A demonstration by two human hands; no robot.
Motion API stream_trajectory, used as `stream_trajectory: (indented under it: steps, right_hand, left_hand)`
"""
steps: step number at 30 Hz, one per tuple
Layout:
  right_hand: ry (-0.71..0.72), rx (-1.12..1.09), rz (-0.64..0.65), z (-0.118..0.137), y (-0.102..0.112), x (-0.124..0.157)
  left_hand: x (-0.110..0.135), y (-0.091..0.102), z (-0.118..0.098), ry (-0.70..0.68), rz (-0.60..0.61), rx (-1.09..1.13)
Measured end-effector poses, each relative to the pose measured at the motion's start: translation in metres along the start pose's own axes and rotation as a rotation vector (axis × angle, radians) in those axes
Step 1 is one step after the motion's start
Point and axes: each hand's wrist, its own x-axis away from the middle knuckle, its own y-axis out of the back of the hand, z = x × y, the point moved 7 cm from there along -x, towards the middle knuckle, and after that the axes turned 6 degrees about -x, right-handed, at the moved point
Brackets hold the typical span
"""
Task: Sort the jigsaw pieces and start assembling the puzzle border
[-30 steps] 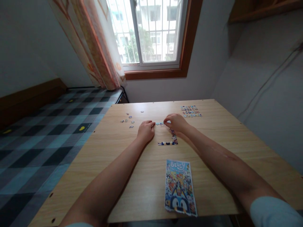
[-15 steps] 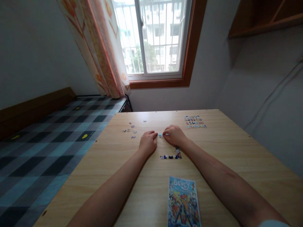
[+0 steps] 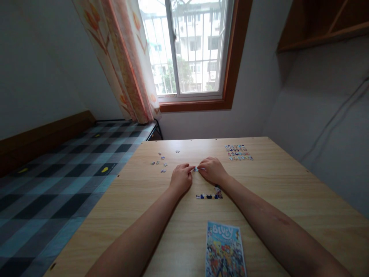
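On the wooden table [image 3: 288,192], my left hand [image 3: 181,178] and my right hand [image 3: 212,171] rest close together with fingers curled. Their fingertips pinch a short strip of joined puzzle pieces [image 3: 196,169] between them. An assembled L-shaped edge of the puzzle [image 3: 209,196] lies just in front of my right wrist, which hides part of it. A few loose pieces [image 3: 160,162] are scattered left of my left hand.
A colourful picture card [image 3: 225,250] lies at the near table edge. Several pieces sit in tidy rows [image 3: 238,152] at the back right. A bed with a checked cover [image 3: 57,181] is on the left; a window and curtain are behind.
My hands have drawn closer together on the small strip of pieces. The camera has tilted upward, so everything sits lower in view.
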Motion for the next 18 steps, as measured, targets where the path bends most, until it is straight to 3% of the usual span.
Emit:
stream_trajectory:
  steps: [18]
  right_hand:
    - [0.042,-0.048,0.004,-0.0017,-0.0077,0.0006]
  left_hand:
    - [0.0002,-0.0045,0.0041,0.006,-0.012,0.035]
